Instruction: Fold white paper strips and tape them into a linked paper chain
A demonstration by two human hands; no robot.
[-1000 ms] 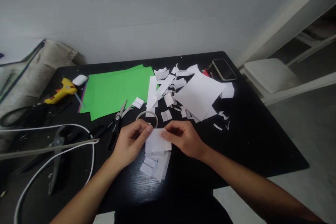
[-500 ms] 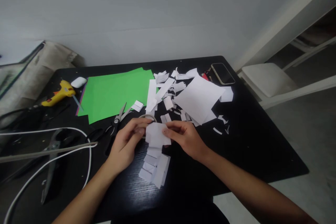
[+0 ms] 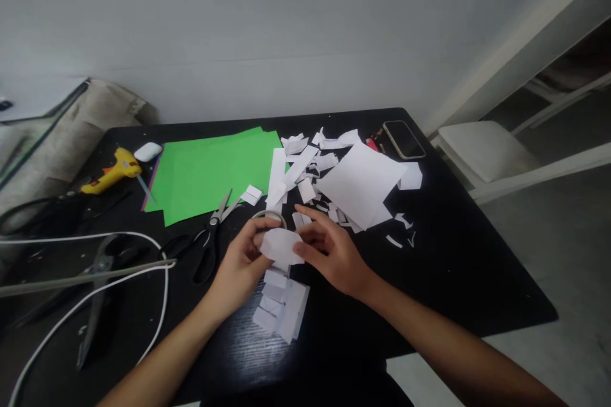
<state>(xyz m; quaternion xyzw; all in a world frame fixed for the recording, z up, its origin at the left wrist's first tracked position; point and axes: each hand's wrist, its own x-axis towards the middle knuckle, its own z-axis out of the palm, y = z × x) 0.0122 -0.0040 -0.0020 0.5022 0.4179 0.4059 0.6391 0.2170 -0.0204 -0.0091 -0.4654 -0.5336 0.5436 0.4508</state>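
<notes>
Between my two hands is a small white paper piece [image 3: 281, 246], raised above the black table. My left hand [image 3: 244, 259] pinches its left side, thumb below and fingers behind. On the right side, the thumb of my right hand [image 3: 334, 254] presses on the paper, with the index finger lifted away and the other fingers curled behind. Beneath and nearer to me lies a cluster of folded white paper pieces [image 3: 284, 308]. A roll of tape [image 3: 270, 213] sits just beyond my left fingers, partly hidden by them.
Black-handled scissors [image 3: 213, 229] lie open left of my hands, beside green paper sheets [image 3: 214, 172]. A yellow glue gun [image 3: 112, 173], pliers [image 3: 98, 292] and a white cable [image 3: 165, 292] are farther left. White scraps [image 3: 305, 172], a larger white sheet [image 3: 360, 181] and a phone [image 3: 403, 139] lie beyond.
The paper piece has tilted and been brought slightly down, so less of its face shows. My right index finger has lifted off it, and my left hand has shifted a little right.
</notes>
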